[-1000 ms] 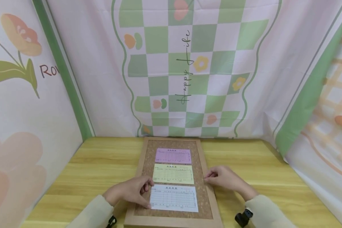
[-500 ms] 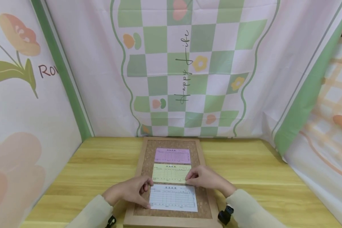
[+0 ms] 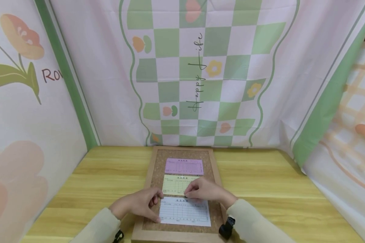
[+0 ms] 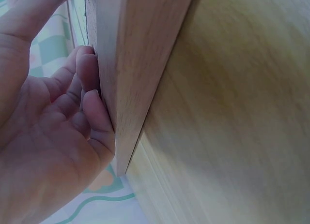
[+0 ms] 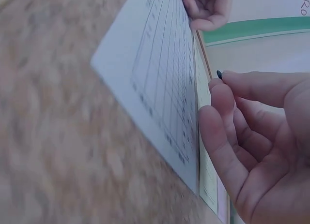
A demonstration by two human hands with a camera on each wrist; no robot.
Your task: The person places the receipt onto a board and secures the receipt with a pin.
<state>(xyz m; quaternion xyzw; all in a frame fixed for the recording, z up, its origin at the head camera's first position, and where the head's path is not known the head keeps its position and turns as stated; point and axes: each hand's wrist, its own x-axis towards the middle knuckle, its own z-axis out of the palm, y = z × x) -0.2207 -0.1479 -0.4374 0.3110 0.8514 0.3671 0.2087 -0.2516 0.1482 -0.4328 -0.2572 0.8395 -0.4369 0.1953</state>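
Observation:
A white printed form slip (image 3: 185, 212) lies on the framed cork board (image 3: 217, 216), below a yellow form slip (image 3: 171, 184) and a pink one (image 3: 184, 166). My left hand (image 3: 141, 203) rests at the white slip's left edge, thumb at the lower corner and forefinger near the upper one. Its other fingers bend loosely against the wooden frame (image 4: 138, 64) in the left wrist view. Between thumb and forefinger my right hand (image 3: 208, 192) pinches a small dark push pin (image 5: 219, 75), over the gap between the white and yellow slips. The pin's point is hidden.
The board stands on a wood-grain table (image 3: 261, 168), its far end close to a checkered curtain (image 3: 197, 84). More printed curtain (image 3: 33, 118) hangs at the left side. A dark wrist device (image 3: 227, 228) sits below my right sleeve (image 3: 252, 219).
My right hand has moved left, from the board's right edge to above the white slip's top middle, with the pin. The left hand and the slips stay in place.

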